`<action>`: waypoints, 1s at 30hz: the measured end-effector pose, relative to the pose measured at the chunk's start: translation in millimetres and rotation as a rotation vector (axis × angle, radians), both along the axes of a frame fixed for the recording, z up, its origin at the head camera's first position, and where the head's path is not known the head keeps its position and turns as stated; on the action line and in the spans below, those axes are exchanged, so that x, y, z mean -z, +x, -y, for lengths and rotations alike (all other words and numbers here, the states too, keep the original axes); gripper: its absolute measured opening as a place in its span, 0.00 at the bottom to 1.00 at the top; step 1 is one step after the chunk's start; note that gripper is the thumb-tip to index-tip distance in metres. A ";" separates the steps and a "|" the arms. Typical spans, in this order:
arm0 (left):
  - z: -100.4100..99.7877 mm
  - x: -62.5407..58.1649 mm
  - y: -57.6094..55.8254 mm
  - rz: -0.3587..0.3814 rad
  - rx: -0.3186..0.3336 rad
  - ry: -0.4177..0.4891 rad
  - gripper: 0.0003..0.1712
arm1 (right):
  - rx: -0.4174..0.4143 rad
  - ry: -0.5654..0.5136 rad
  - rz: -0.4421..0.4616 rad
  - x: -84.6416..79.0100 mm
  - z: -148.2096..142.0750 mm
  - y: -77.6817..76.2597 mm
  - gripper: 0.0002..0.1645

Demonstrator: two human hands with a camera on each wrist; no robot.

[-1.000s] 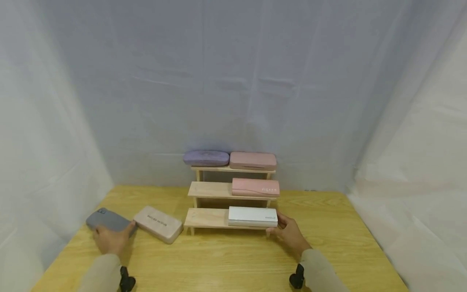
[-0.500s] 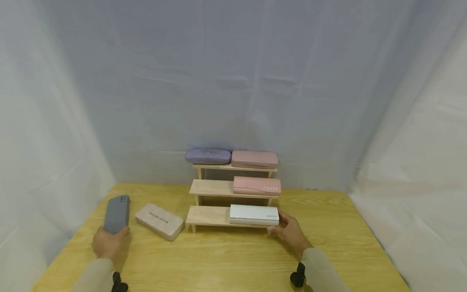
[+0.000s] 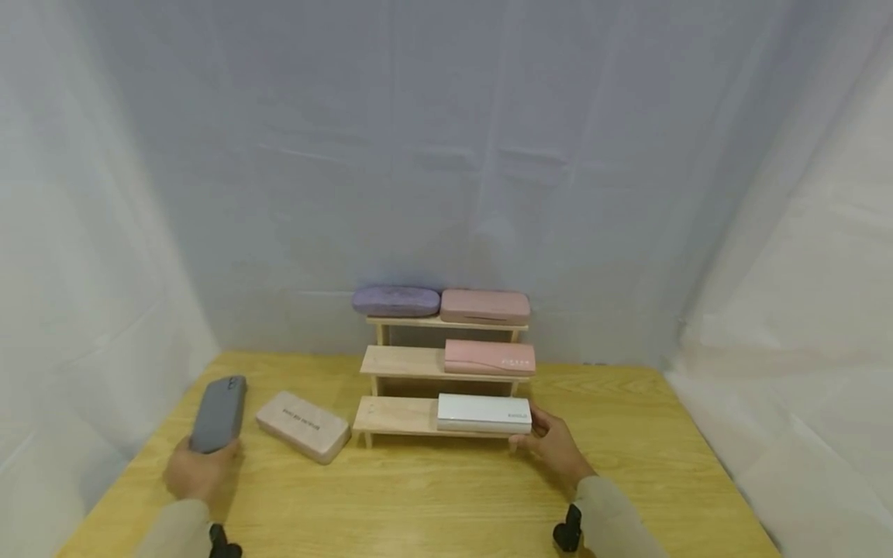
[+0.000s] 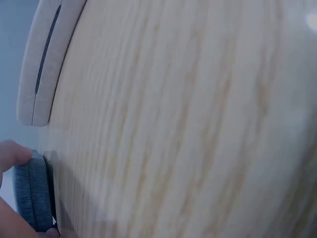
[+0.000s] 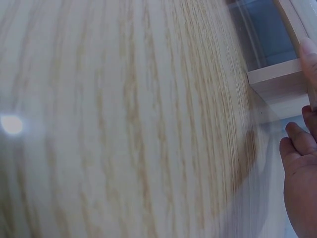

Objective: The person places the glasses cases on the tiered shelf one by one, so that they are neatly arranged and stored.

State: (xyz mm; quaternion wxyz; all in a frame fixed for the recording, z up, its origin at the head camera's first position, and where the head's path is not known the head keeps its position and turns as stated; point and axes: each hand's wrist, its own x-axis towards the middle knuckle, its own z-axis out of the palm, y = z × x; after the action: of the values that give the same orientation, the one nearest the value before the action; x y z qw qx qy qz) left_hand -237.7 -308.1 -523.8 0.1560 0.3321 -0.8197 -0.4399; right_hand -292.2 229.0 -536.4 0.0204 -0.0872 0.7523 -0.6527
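Note:
My left hand grips the near end of a grey-blue glasses case at the table's left side. Three small circles mark its far end. In the left wrist view, the blue case shows a side seam, with a thumb on its end. Just right of it lies a beige glasses case with dark lettering. My right hand holds the right end of the bottom step of a wooden stand, beside a white glasses case. Some right fingers are hidden behind that end.
The stand has three steps. A purple glasses case and a dusty-pink one sit on its top step, and a pink flap case sits on the middle one. White cloth hangs behind the yellow wooden table.
The grey-blue case has swung from lying diagonally to pointing away from me, in my left hand's grip. That hand has moved slightly left and nearer. My right hand stays at the stand.

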 end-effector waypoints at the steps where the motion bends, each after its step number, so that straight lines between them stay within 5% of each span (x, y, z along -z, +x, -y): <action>1: 0.8 -1.0 1.0 0.001 -0.002 0.003 0.47 | 0.001 -0.005 0.004 0.0 0.4 0.1 0.51; 30: 14.9 -20.8 13.1 -0.007 0.049 -0.045 0.49 | 0.001 0.004 -0.009 0.4 -0.1 0.2 0.50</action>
State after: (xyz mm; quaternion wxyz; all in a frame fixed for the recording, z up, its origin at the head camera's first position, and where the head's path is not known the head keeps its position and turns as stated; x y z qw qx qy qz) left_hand -224.6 -323.0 -503.1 0.1556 0.3065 -0.8368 -0.4262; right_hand -292.0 229.1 -536.8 0.0169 -0.0895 0.7538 -0.6507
